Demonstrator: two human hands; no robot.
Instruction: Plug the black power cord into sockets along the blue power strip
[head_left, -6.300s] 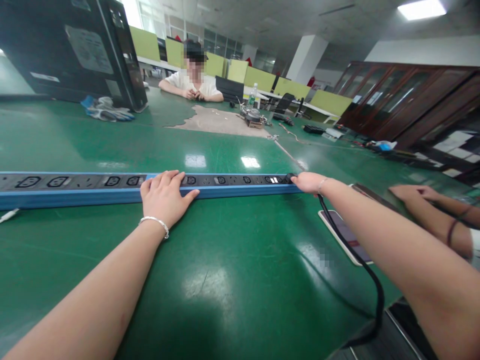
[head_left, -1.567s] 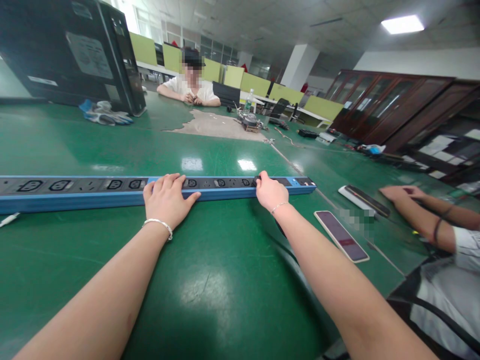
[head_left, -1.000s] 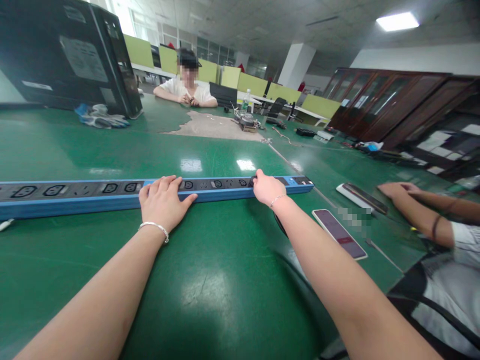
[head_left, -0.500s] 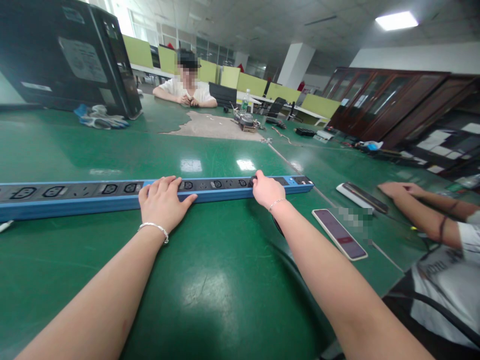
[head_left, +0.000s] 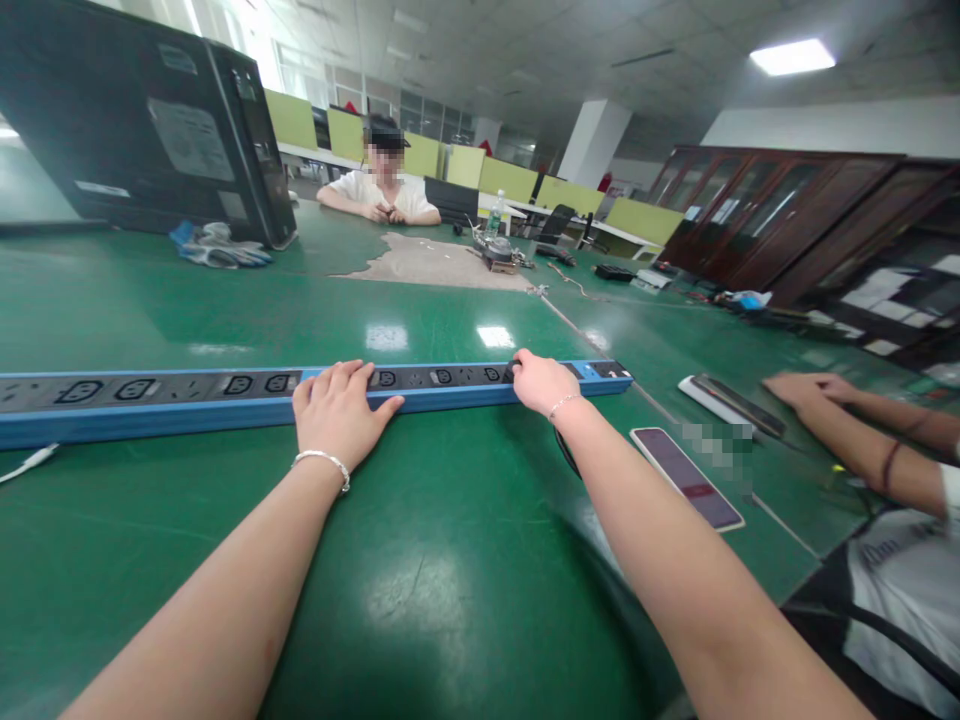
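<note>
L hand (head_left: 341,410), fingers spread flat, rests on blue power strip (head_left: 431,397) across mid-frame; R hand (head_left: 546,382), curled round black plug (head_left: 512,369), has moved L along strip, i.e. work apparently now approx. centre-right, seating unclear.

Open-plan office, yellow-green desk partitions (head_left: 510,190) far back, black chair (head_left: 556,224) before them, dark wooden cabinets (head_left: 832,215) far right, green table (head_left: 450,490) near.

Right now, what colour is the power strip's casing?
The casing is blue, with dark socket panels along its top; it shows best in the head view.
</note>
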